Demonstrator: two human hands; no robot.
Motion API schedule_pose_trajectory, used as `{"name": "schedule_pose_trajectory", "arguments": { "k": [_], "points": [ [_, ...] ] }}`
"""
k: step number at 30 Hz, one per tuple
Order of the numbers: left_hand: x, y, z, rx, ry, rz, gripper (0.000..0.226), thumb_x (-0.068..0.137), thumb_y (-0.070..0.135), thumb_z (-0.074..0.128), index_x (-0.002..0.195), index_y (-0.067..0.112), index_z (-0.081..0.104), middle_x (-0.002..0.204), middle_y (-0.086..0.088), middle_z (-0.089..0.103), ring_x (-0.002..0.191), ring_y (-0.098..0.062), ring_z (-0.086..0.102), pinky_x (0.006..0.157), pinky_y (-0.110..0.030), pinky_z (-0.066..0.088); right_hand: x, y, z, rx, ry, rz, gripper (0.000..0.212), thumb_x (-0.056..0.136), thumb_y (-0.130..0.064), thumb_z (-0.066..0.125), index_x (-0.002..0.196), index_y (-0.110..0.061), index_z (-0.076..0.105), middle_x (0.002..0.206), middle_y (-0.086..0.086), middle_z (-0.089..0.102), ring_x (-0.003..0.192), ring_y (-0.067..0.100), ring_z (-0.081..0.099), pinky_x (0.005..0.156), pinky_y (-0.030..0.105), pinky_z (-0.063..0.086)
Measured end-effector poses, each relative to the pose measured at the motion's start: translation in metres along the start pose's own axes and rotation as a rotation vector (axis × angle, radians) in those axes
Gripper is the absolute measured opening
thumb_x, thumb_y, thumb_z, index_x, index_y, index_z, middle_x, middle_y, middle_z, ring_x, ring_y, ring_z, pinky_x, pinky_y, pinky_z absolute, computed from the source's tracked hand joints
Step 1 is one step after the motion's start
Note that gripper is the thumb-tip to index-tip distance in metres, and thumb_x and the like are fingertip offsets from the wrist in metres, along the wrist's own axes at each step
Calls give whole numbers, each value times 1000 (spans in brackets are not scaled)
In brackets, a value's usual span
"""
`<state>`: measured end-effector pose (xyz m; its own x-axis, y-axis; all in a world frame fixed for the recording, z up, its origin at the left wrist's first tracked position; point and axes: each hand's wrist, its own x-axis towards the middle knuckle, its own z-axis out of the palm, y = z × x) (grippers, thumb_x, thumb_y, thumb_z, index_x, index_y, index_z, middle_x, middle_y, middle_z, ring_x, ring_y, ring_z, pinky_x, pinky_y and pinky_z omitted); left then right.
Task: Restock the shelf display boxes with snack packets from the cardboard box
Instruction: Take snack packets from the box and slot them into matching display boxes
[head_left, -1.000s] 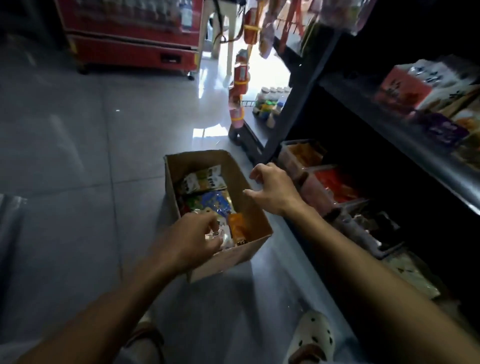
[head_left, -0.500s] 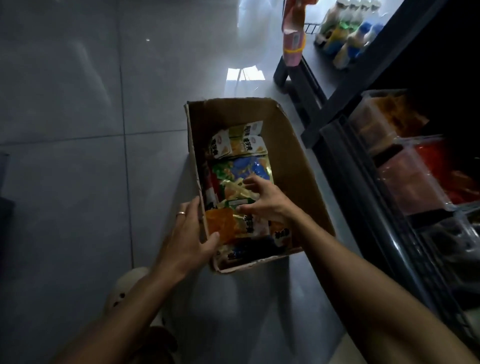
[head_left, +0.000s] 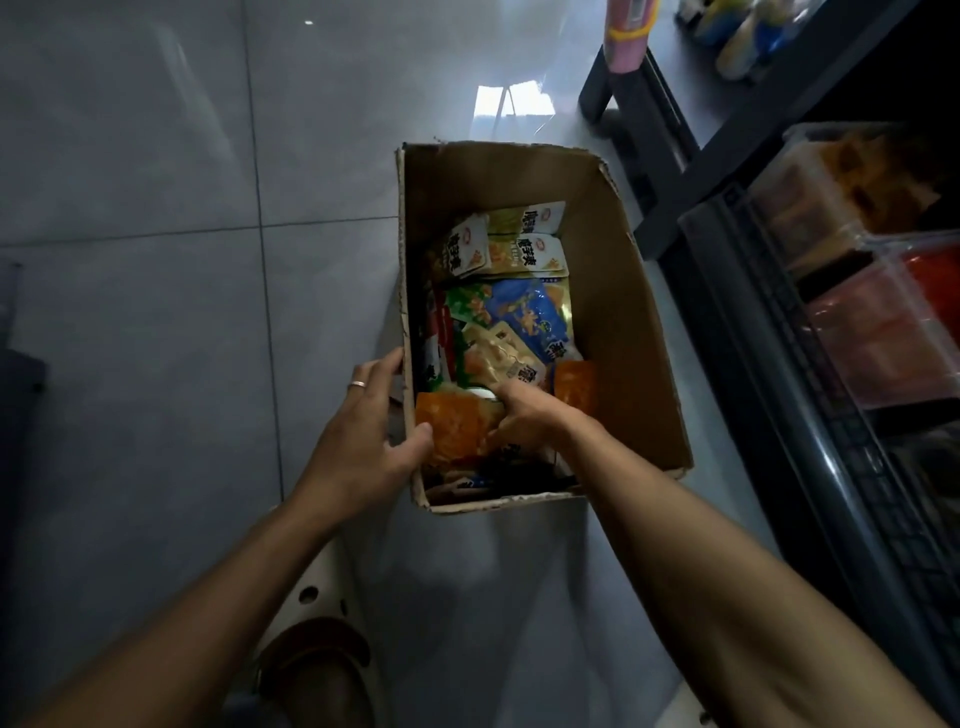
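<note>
Down on the grey floor, cardboard box (head_left: 618, 312) full of snack packets (head_left: 524, 312), right hand (head_left: 530, 415) dug in among them, grip hidden, left hand (head_left: 363, 441) clasping the box's nine-o'clock wall, shelf display boxes (head_left: 852, 270) at three o'clock.

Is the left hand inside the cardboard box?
No, the left hand holds the cardboard box by its left wall from outside.

Single head-worn view, steeply downward and close over the cardboard box (head_left: 613, 322) on the floor (head_left: 156, 260).
</note>
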<state>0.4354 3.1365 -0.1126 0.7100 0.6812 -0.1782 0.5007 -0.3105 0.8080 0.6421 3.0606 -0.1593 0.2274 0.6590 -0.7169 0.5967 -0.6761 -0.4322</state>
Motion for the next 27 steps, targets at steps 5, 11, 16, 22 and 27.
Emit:
{"name": "schedule_pose_trajectory", "arguments": {
  "k": [5, 11, 16, 22, 27],
  "points": [
    [-2, 2, -1, -14, -24, -2, 79, 92, 26, 65, 156, 21, 18, 134, 7, 35, 108, -6, 42, 76, -23, 50, -10, 2, -7, 239, 27, -24, 24, 86, -2, 67, 105, -14, 60, 93, 0, 63, 86, 15, 63, 63, 20, 50],
    [-6, 10, 0, 3, -34, -28, 77, 95, 25, 61, 156, 23, 15, 141, 1, 36, 107, -5, 40, 77, -19, 42, -34, -3, -39, 613, 267, -76, 32, 85, -10, 72, 115, -11, 62, 102, 5, 69, 89, 16, 67, 65, 23, 54],
    [-7, 13, -3, 29, -42, -37, 77, 93, 25, 62, 156, 21, 17, 141, -3, 39, 112, -14, 47, 89, -36, 49, -15, -2, -9, 480, 123, 55, 58, 79, -21, 79, 130, -12, 53, 112, 7, 66, 98, 23, 66, 80, 37, 57],
    [-6, 12, -3, 4, -47, -40, 74, 94, 26, 61, 155, 20, 19, 139, -3, 39, 110, -16, 50, 90, -44, 53, 3, -15, 4, 315, 224, -10, 41, 84, -13, 74, 121, -11, 57, 111, 6, 64, 98, 20, 63, 80, 33, 56],
    [-6, 15, -3, 24, -40, -46, 76, 93, 29, 62, 155, 21, 19, 144, -3, 37, 113, -16, 49, 91, -39, 52, -19, -16, -23, 593, 341, -65, 29, 87, -8, 70, 111, -18, 58, 103, 2, 65, 94, 16, 66, 73, 21, 55]
  ]
}}
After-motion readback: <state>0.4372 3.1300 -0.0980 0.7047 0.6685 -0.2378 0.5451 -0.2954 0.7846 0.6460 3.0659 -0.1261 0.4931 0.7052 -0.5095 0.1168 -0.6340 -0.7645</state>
